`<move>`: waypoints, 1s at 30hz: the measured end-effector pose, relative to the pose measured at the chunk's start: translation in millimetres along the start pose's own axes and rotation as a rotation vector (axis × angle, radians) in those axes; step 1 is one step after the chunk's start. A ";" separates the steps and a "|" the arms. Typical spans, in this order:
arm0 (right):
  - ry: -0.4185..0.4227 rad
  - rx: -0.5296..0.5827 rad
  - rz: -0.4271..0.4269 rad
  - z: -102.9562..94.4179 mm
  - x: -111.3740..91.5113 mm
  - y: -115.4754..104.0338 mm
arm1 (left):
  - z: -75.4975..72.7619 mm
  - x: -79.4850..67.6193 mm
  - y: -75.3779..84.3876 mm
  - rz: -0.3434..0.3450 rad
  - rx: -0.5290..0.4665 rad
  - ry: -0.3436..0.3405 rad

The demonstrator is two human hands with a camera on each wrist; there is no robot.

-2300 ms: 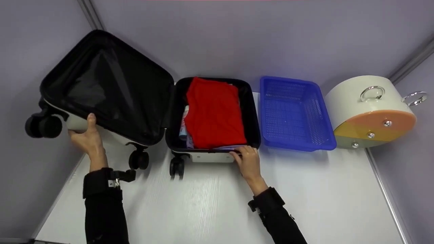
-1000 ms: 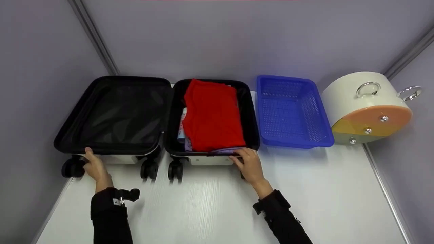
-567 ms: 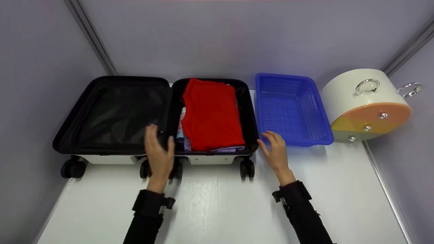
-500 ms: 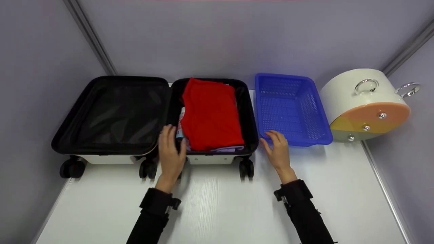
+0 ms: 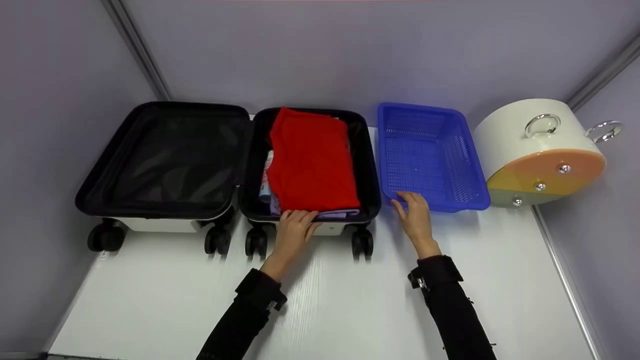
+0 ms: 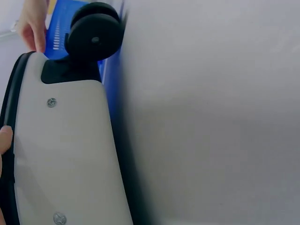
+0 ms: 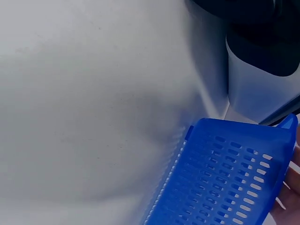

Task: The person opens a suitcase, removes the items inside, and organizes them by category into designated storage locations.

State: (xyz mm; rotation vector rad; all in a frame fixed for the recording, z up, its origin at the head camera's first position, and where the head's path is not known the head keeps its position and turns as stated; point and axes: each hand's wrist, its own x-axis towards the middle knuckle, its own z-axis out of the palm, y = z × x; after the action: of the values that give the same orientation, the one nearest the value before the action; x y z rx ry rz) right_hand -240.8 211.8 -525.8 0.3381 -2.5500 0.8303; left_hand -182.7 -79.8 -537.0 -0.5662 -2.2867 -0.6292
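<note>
My left hand [image 5: 291, 235] lies across the front rim of the suitcase [image 5: 370, 200], its fingertips at the lower edge of the red garment [image 5: 315, 165]. In the left wrist view the thumb [image 6: 4, 139] rests along the black rim. Beneath the red garment a folded purple cloth [image 5: 345, 213] peeks out, with a white-and-blue bottle [image 5: 265, 186] beside it, partly covered. My right hand [image 5: 416, 217] is at the near left corner of the blue plastic basket [image 5: 427, 201]. Its fingertips reach over the basket's rim, and the fingers [image 7: 291, 180] look relaxed in the right wrist view.
The suitcase's other half [image 5: 170, 160], lined in black, lies flat on the left. Black wheels [image 5: 217, 240] stick out at the front. A cream drum-shaped box [image 5: 530, 130] with coloured drawers and metal handles stands right of the basket. Grey panels [image 5: 320, 55] enclose the white table [image 5: 340, 300].
The left hand lowered the left suitcase half flat, released it and moved right to the packed half's front rim. The right hand left that rim for the basket's corner.
</note>
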 end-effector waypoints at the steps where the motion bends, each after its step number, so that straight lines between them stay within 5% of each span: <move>1: 0.007 0.010 0.003 0.4 0.6 0.5 | 0.3 0.9 -1.6 0.012 -0.003 0.003; 15: 0.103 0.061 -0.002 -1.9 -27.2 -11.4 | 0.0 -3.6 0.9 -0.029 -0.047 0.019; 30: 0.095 0.069 -0.018 -22.3 -87.4 -41.0 | -22.4 -34.2 16.7 0.024 -0.079 0.055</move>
State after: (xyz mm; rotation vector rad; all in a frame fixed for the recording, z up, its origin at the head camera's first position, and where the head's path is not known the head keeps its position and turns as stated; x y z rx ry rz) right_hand -142.5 201.1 -530.5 0.3347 -2.4315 0.9080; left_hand -139.4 -86.9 -542.3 -0.6056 -2.2089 -0.7168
